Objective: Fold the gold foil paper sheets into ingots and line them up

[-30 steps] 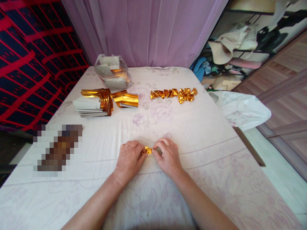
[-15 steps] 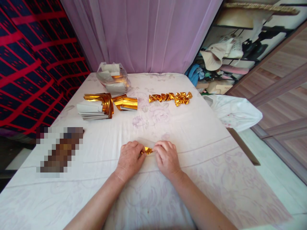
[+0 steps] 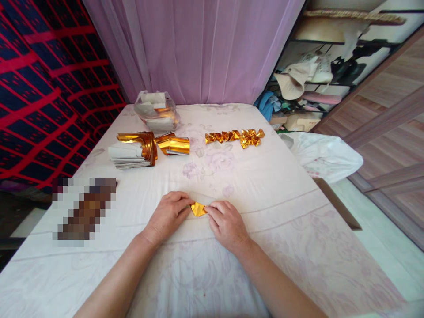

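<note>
Between my two hands, near the middle of the table, is a small folded piece of gold foil paper (image 3: 198, 209). My left hand (image 3: 170, 213) pinches its left end with thumb and fingers. At the right end, the fingertips of my right hand (image 3: 228, 221) are closed on it. A pale, whitish sheet (image 3: 201, 197) lies just behind the foil, partly covered by my fingers. Farther back on the right, several folded gold foil pieces (image 3: 233, 136) sit in a row and a small cluster.
Stacks of gold and white paper sheets (image 3: 132, 153) lie back left, with a clear plastic bag (image 3: 155, 110) of more sheets behind. A pixelated patch (image 3: 86, 210) covers something at the left. A white bag (image 3: 327, 154) and shelves (image 3: 318, 84) stand beyond the table's right edge.
My left hand has moved left and its thumb has drawn back. More of the gold foil now shows between my hands. My right hand has dropped slightly.
</note>
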A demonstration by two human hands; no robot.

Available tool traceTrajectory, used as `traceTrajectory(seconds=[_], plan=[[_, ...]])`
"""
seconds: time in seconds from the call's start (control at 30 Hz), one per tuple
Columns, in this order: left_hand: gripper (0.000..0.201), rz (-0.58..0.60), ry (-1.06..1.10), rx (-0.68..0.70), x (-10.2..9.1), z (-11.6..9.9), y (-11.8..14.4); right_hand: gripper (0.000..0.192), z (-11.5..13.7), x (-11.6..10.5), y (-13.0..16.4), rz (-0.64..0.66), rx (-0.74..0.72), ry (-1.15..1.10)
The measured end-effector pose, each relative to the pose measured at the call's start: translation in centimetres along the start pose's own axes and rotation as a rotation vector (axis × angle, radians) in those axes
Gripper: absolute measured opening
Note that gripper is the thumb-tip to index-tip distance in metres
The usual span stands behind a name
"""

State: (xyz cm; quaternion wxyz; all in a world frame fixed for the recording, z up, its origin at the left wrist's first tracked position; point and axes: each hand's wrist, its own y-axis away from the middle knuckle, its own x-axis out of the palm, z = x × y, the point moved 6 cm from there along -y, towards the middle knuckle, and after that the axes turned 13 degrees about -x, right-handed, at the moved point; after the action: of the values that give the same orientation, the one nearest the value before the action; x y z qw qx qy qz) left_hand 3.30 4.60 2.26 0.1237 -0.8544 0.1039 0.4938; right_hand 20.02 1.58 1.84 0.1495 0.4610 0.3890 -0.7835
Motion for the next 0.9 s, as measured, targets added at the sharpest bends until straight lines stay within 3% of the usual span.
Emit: traceTrajectory(seconds=[0.17,0.4,0.63,0.9], plan=[[0.019,0.012,-0.144,0.136,-0.1,-0.7,-0.5,0.027,-0.1,-0.1,0.0,0.024,0.017,-0.003],[0.025,-0.015,-0.231,0.236,0.1,-1.7,-0.7,0.025,-0.8,-0.5,0.1,0.051,0.043,-0.017],[0.028,-0.037,-0.240,0.144,0.9,-2.0,-1.0,0.013,-1.8,-0.2,0.0,0.041,0.100,0.017],[0.021,0.045,-0.143,0.077,1.4,-2.6,0.0,0.014,-1.7,-0.6,0.5,0.046,0.092,0.023]])
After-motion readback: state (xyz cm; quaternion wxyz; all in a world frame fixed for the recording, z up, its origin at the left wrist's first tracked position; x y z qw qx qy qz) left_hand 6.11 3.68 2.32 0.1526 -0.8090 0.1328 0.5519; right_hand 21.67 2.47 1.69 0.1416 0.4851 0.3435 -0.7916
